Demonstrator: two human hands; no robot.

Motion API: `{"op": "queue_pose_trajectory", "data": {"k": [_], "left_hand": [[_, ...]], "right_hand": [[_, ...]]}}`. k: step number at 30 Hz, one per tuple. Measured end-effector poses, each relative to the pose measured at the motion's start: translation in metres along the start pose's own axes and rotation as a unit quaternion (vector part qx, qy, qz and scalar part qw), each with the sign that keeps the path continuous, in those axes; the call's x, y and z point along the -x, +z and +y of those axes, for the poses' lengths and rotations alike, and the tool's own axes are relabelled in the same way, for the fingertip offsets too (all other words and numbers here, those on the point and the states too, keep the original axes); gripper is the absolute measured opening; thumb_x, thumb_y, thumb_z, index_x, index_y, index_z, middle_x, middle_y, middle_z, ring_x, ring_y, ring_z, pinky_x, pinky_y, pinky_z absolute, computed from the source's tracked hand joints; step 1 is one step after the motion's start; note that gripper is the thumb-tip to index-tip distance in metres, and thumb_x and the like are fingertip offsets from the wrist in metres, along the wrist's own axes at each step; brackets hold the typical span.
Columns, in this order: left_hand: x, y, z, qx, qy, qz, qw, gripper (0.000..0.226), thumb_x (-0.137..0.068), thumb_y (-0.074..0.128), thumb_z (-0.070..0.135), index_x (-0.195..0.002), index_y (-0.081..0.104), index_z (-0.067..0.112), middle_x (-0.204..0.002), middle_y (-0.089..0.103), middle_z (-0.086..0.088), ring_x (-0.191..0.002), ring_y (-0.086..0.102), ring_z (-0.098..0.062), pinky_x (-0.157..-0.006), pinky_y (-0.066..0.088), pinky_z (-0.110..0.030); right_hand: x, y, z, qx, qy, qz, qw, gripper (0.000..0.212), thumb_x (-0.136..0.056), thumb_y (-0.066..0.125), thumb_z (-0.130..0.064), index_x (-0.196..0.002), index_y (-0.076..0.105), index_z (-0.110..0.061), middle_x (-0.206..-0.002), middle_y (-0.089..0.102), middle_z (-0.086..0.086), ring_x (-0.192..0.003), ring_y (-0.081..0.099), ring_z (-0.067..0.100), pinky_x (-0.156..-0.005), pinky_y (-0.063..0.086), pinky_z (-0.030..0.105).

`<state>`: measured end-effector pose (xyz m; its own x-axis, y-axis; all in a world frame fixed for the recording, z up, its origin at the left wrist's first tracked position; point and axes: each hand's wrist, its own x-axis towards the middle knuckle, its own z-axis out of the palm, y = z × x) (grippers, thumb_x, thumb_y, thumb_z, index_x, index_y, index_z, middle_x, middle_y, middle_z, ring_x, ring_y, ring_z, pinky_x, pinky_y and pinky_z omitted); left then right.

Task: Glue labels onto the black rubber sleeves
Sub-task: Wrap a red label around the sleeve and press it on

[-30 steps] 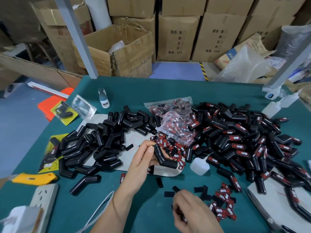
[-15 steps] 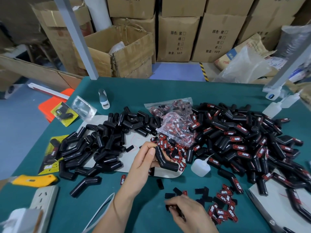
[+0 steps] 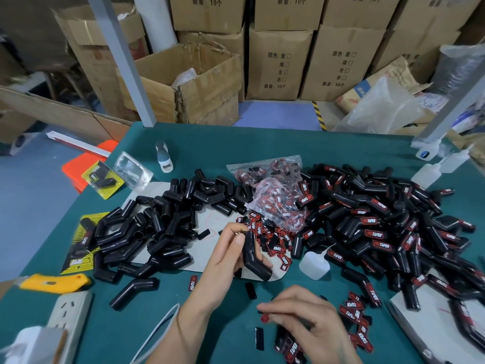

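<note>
Above teal felt, left hand (image 3: pixel 225 254) grips 1 bent, smooth rubber sleeve (image 3: pixel 254 256); right hand (image 3: pixel 305 317) pinches a flat label (image 3: pixel 265 318).

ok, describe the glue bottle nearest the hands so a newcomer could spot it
On the green table, look at the near edge of the right-hand heap of labelled black rubber sleeves. There lies a small translucent white plastic squeeze bottle: the only pale thing among black sleeves, thin nozzle pointing up-right.

I am holding a smooth, slightly glossy black rubber sleeve (image 3: pixel 254 258) over a matt teal cloth-like tabletop (image 3: pixel 236 143); printed labels (image 3: pixel 353 311), a crinkled clear plastic bag (image 3: pixel 275 195) and brown cardboard boxes (image 3: pixel 278 61) are lying around.
</note>
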<state>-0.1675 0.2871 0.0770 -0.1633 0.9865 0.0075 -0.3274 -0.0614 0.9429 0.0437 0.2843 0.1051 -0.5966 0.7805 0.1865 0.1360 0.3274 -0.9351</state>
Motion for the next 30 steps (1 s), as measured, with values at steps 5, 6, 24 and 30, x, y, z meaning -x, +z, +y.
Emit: {"op": "queue_pose_trajectory", "data": {"k": [5,6,24,30], "left_hand": [[-0.001,-0.003,0.004,0.039,-0.026,-0.012,0.999,0.027,-0.11,0.047,0.04,-0.122,0.049,0.015,-0.082,0.053,-0.013,-0.069,0.06,-0.029,-0.067,0.052,-0.037],[-0.001,-0.004,0.005,0.05,-0.03,-0.02,0.998,0.029,-0.11,0.048,0.04,-0.124,0.049,0.015,-0.08,0.05,-0.014,-0.066,0.057,-0.029,-0.065,0.051,-0.036],[-0.004,-0.014,0.015,0.005,-0.051,0.005,0.999,0.059,-0.1,0.054,0.067,-0.099,0.059,0.009,-0.062,0.046,-0.02,-0.038,0.039,-0.018,-0.04,0.032,-0.021],[-0.003,-0.015,0.022,0.126,-0.028,0.015,0.992,0.041,-0.103,0.063,0.044,-0.107,0.068,0.004,-0.116,0.07,-0.025,-0.065,0.071,-0.03,-0.058,0.061,-0.031]], "right_hand": [[-0.047,-0.019,-0.048,-0.048,-0.053,0.075,0.995,0.012,-0.089,0.079,-0.034,-0.101,0.078,-0.036,-0.096,0.077,-0.007,-0.091,0.075,0.019,-0.081,0.059,0.028],[-0.056,-0.021,-0.05,-0.046,-0.075,0.079,0.993,0.012,-0.09,0.08,-0.024,-0.098,0.079,-0.033,-0.096,0.075,-0.005,-0.091,0.074,0.021,-0.079,0.059,0.03],[-0.087,-0.024,-0.024,-0.056,0.099,-0.055,0.992,0.012,-0.085,0.085,-0.017,-0.086,0.079,-0.027,-0.096,0.073,-0.001,-0.086,0.068,0.026,-0.073,0.054,0.051],[-0.09,-0.022,-0.018,-0.119,0.11,-0.007,0.987,0.01,-0.082,0.087,-0.02,-0.086,0.079,-0.024,-0.09,0.076,0.003,-0.085,0.07,0.015,-0.078,0.056,0.027]]}}
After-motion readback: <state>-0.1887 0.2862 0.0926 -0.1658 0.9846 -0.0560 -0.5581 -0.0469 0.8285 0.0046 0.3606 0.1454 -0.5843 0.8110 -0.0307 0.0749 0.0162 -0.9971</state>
